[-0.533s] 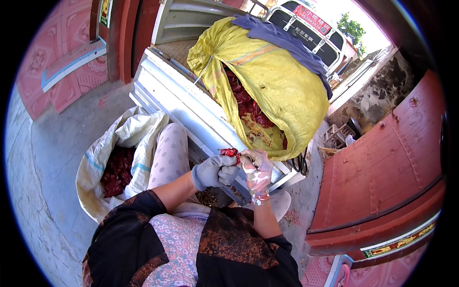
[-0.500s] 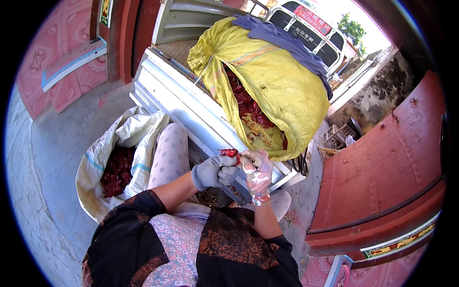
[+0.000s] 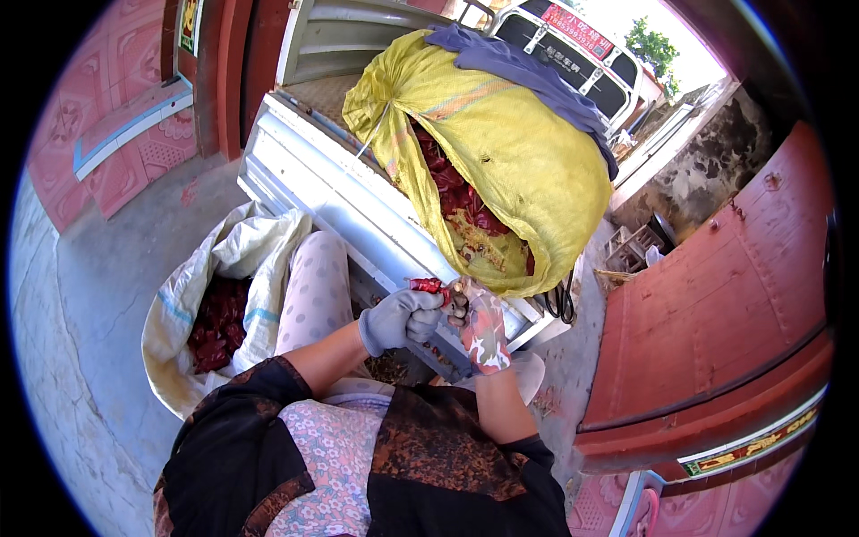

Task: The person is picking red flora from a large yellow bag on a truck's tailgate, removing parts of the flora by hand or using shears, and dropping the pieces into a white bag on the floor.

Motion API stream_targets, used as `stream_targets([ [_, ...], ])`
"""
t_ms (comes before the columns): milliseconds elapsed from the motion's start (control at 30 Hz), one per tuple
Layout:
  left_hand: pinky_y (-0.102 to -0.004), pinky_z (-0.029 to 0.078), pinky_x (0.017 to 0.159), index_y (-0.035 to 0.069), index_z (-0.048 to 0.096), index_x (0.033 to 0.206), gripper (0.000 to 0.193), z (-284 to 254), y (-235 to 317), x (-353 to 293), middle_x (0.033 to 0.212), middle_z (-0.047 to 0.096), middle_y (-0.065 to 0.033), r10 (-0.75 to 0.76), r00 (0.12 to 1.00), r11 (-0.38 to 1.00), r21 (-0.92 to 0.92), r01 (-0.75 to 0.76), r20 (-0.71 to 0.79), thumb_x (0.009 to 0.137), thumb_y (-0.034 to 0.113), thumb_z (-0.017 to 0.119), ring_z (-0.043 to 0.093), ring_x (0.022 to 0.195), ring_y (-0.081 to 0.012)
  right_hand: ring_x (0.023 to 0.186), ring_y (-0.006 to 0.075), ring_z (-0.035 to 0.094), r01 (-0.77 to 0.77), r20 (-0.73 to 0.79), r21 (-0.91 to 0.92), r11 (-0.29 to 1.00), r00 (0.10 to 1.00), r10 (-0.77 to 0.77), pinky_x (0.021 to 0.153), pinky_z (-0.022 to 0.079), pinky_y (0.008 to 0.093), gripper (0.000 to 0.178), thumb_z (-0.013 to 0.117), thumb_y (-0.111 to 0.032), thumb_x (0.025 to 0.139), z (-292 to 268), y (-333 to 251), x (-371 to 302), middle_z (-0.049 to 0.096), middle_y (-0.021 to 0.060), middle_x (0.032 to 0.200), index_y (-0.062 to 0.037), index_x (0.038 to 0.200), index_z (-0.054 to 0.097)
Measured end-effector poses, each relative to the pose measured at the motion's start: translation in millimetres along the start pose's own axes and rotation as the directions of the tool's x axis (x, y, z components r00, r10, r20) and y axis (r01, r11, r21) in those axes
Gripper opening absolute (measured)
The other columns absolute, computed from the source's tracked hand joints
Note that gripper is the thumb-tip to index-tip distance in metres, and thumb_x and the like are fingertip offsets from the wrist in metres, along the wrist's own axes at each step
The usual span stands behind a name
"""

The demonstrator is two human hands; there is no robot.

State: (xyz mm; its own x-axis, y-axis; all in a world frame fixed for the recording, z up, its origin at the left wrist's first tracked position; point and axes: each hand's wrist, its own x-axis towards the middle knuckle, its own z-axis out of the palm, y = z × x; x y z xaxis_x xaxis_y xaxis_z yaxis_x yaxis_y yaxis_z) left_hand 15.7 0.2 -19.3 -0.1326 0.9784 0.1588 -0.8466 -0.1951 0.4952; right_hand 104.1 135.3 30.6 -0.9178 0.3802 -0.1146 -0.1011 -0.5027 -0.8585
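Far to the left of the bulging yellow woven-plastic sack [image 3: 528, 161] stands a pink patterned tile wall [image 3: 80, 116]. Nearer, below and left of that yellow sack, an open white woven sack [image 3: 167, 345] with blue stripes holds dark red dried peppers [image 3: 217, 336], with a pale polka-dotted trouser leg [image 3: 315, 286] just beside it. A white ridged metal truck bed [image 3: 331, 197] runs beneath the yellow sack and out past its left side. Just below the yellow sack's lower end, the left hand [image 3: 400, 320], in a plain grey glove, is closed around a shiny, wrinkled red dried pepper [image 3: 424, 285]. More glossy red peppers [image 3: 456, 192] show through the yellow sack's gaping slit. Under its lower end, the right hand [image 3: 483, 322], in a pink-and-white camouflage glove with dark fingertips, has its fingers curled at the pepper's right end; whether they pinch it, I cannot tell. A crumpled blue-grey cloth [image 3: 528, 76] drapes over the yellow sack's upper right edge, and well to its right is a red riveted metal door [image 3: 716, 295].
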Motion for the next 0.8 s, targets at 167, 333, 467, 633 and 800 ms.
stream_targets([
  [167, -0.0200, 0.021, 0.042, 0.001, 0.056, 0.101, 0.022, 7.8, 24.3, -41.2, 0.057, 0.033, 0.0086, 0.124, 0.981, 0.956, 0.284, -0.078, -0.147, 0.089, 0.020, 0.056, 0.028, 0.046, -0.0025, 0.057, 0.0084, 0.053, 0.105, -0.125, -0.523, 0.846, 0.972, -0.198, 0.045, 0.037, 0.0199, 0.019, 0.059, -0.011, 0.087, -2.6, -12.2, 3.0, 0.062, 0.0042, 0.079, -0.0048, 0.105, 0.059],
  [333, -0.0220, 0.019, 0.040, 0.015, 0.043, 0.065, 0.026, -33.2, 73.2, -119.9, 0.055, 0.035, 0.0062, 0.507, 0.728, 0.816, 0.530, -0.231, -0.462, 0.088, 0.017, 0.055, 0.028, 0.043, -0.0051, 0.071, 0.0157, 0.062, 0.455, 0.412, -0.866, 0.208, 0.884, -0.218, 0.063, 0.048, 0.0291, 0.028, 0.061, -0.009, 0.084, -46.4, -14.8, 18.2, 0.066, 0.0087, 0.083, -0.0073, 0.112, 0.061],
  [467, -0.0208, 0.029, 0.040, 0.010, 0.058, 0.081, 0.010, -104.4, 94.5, -182.9, 0.060, 0.048, 0.0036, 0.685, 0.424, 0.665, 0.746, -0.033, -0.592, 0.080, 0.019, 0.062, 0.039, 0.045, -0.0051, 0.076, 0.0234, 0.064, 0.265, 0.167, -0.935, 0.235, 0.916, -0.365, 0.068, 0.048, 0.0340, 0.015, 0.060, -0.015, 0.084, -4.6, -51.7, 27.0, 0.067, 0.0114, 0.081, -0.0053, 0.092, 0.068],
  [633, -0.0352, 0.048, 0.077, 0.004, 0.057, 0.103, 0.039, -194.2, 96.7, -229.6, 0.089, 0.063, -0.0119, 0.875, 0.031, 0.411, 0.776, 0.478, -0.482, 0.069, 0.021, 0.066, 0.061, 0.084, -0.0267, 0.077, 0.0276, 0.063, 0.052, 0.131, -0.986, -0.159, 0.828, -0.546, 0.070, 0.048, 0.0347, 0.014, 0.056, -0.017, 0.085, -70.0, -61.7, 127.1, 0.067, 0.0134, 0.081, -0.0084, 0.086, 0.067],
  [800, -0.0413, 0.044, 0.091, 0.009, 0.039, 0.130, 0.070, -226.7, 65.8, -269.5, 0.118, 0.055, -0.0162, 0.830, -0.086, 0.282, 0.281, 0.918, -0.551, 0.068, 0.028, 0.067, 0.054, 0.108, -0.0353, 0.075, 0.0277, 0.059, -0.481, 0.274, -0.305, -0.822, 0.782, -0.560, 0.064, 0.047, 0.0370, 0.026, 0.053, -0.015, 0.080, -126.9, -92.8, 189.7, 0.063, 0.0141, 0.086, -0.0001, 0.098, 0.063],
])
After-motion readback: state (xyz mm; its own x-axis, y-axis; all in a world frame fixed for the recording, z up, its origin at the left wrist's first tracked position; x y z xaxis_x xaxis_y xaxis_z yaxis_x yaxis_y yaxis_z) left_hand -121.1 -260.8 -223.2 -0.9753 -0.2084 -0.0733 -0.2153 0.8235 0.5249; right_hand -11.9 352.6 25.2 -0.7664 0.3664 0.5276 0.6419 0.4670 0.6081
